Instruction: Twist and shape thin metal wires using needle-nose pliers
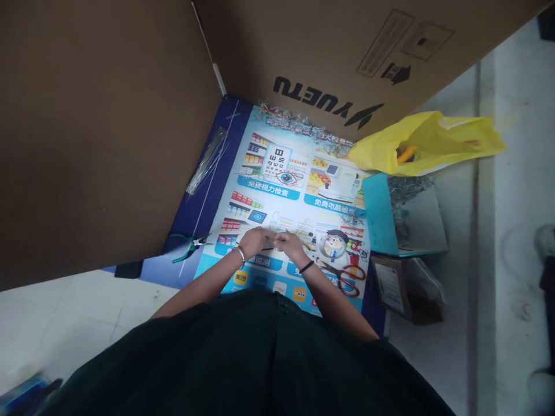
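over the poster (277, 193), left hand (254, 240) and right hand (291, 244) meet, fingers' (265, 237) grip impossible to tell.

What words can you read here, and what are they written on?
"YUETU", upside down, on the cardboard box.
"免费视力检查" on the poster.
"免费电脑验", end unclear, on the poster.
"美团" on the poster's yellow square.
The poster's small print and the brown box label: too blurred to read.
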`<control>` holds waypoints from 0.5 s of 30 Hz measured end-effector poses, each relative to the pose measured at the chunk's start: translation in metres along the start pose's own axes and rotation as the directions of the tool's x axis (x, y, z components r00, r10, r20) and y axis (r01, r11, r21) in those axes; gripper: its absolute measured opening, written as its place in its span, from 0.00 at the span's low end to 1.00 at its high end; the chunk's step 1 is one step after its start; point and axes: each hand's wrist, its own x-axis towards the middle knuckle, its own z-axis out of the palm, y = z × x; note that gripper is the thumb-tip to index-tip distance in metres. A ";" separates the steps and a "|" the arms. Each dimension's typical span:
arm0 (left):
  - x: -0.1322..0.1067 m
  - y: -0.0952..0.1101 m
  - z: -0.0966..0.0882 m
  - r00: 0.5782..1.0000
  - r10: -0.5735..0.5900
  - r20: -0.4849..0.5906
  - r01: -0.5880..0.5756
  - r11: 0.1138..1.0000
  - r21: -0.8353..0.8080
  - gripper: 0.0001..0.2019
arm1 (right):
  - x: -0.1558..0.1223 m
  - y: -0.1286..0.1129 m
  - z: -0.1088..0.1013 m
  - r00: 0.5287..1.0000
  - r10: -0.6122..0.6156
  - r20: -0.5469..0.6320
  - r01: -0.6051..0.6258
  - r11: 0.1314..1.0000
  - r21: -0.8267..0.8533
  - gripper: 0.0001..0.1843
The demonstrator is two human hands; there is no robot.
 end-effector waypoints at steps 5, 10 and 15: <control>0.002 -0.006 0.009 0.989 -0.144 0.028 0.146 0.947 -0.287 0.12 | 0.002 0.009 0.008 0.996 0.085 0.010 -0.083 0.943 0.324 0.16; -0.001 -0.009 0.020 0.972 -0.207 0.110 0.232 0.782 -0.579 0.12 | 0.002 0.010 0.013 0.989 0.148 0.006 -0.129 0.842 0.524 0.16; -0.002 -0.012 0.024 0.961 -0.210 0.178 0.271 0.613 -0.742 0.11 | 0.004 0.010 0.019 0.982 0.190 -0.016 -0.135 0.751 0.647 0.17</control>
